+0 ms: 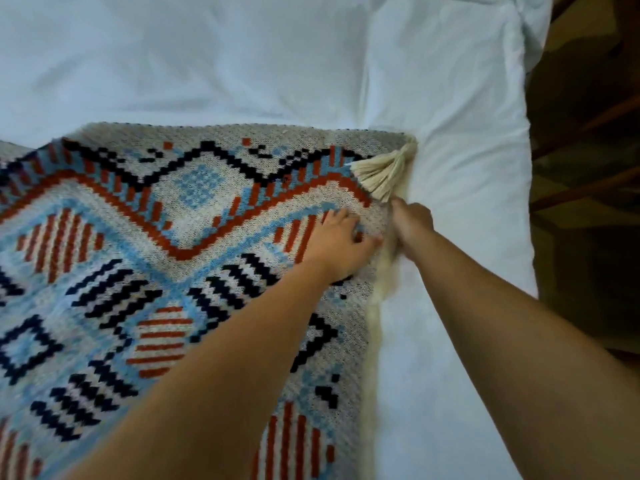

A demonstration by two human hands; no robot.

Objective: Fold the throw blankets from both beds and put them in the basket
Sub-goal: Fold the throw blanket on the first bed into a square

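Throw blanket (145, 258): patterned knit, spread over white bed (242, 64), unfolded or at most part-folded. Left hand (337, 242): flat, fingers splayed, atop blanket near tassel (382, 171). Right hand (412, 223): curled at blanket's edge; grip unclear. Basket: unseen. Folding barely begun, apparently.

Single view, head-mounted wide-angle camera, facing forward and steeply down onto the bed (242, 64) from close above. Both forearms enter from the bottom edge and reach toward frame centre; the bed's right edge and dark floor (588, 237) sit at far right. No second view to share coverage.
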